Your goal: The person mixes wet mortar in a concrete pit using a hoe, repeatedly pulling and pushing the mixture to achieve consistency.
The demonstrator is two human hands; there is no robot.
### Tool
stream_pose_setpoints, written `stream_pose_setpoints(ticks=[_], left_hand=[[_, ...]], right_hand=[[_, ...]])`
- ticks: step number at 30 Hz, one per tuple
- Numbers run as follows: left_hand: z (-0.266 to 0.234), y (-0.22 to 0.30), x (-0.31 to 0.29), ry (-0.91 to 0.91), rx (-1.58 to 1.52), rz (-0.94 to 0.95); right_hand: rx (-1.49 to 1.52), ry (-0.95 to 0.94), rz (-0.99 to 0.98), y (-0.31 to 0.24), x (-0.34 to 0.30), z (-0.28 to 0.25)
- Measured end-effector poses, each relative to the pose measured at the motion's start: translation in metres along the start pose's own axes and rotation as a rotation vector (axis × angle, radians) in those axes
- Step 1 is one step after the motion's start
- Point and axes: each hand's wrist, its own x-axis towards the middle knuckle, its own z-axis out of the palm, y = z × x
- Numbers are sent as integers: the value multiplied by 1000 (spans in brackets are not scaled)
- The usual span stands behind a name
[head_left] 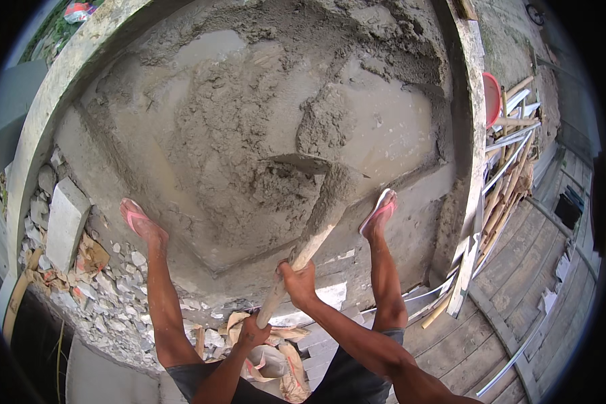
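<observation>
Both of my hands grip the wooden handle of a hoe [318, 236], which slants up and to the right away from me. My left hand [253, 332] is closed round the handle's near end. Farther up the shaft, my right hand [298, 283] wraps round it. Wet cement covers the upper shaft and the hoe's blade [301, 163], which is partly sunk in grey wet mortar [229, 128]. Cloudy water [387, 128] pools to the right of the blade, with more puddles at the left and back.
Wooden boards [477, 135] wall the mixing bed. My feet in pink-strapped flip-flops stand on its near ledge, left and right. Rubble [118, 293] and a concrete block [67, 222] lie left. Torn paper sacks [293, 374] lie between my legs. Right are bamboo poles [501, 202] and a red basin [491, 99].
</observation>
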Motion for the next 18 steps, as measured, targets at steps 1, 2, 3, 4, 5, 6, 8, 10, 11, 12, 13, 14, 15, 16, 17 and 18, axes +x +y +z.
stream_pose_setpoints(ticks=[1, 2, 3, 4, 5, 6, 8, 10, 11, 12, 13, 14, 15, 16, 17, 18], left_hand=[[8, 24, 12, -44, 8, 0], [14, 37, 29, -23, -25, 72], [22, 52, 55, -9, -62, 152], [40, 96, 95, -54, -125, 217], [38, 136, 126, -54, -159, 256], [43, 175, 165, -52, -156, 289], [47, 271, 242, 48, -122, 422], [43, 353, 308, 73, -95, 509], [49, 393, 325, 55, -121, 462], [45, 413, 337, -39, -176, 364], [45, 419, 348, -138, -206, 266], [45, 411, 346, -144, -203, 254], [43, 401, 341, -100, -176, 225], [40, 387, 338, -45, -148, 191], [35, 370, 336, -39, -145, 186], [32, 350, 335, -47, -103, 200]], right_hand=[[-20, 12, -20, -15, 5, -16], [-18, -25, -83, -39, 14, -23], [31, -12, -156, -70, 43, -29], [49, 40, -245, -102, 75, -52], [97, 42, -314, -131, 104, -56], [41, 80, -416, -170, 148, -65], [61, 97, -571, -256, 237, -78], [-40, 174, -647, -334, 311, -87], [-105, 233, -684, -372, 345, -103], [-197, 253, -596, -388, 370, -102], [-200, 321, -563, -389, 384, -94], [-199, 324, -549, -374, 390, -97], [-146, 287, -479, -354, 393, -98], [-91, 239, -406, -334, 391, -94], [-78, 257, -385, -316, 388, -90], [-72, 274, -373, -303, 383, -86]])
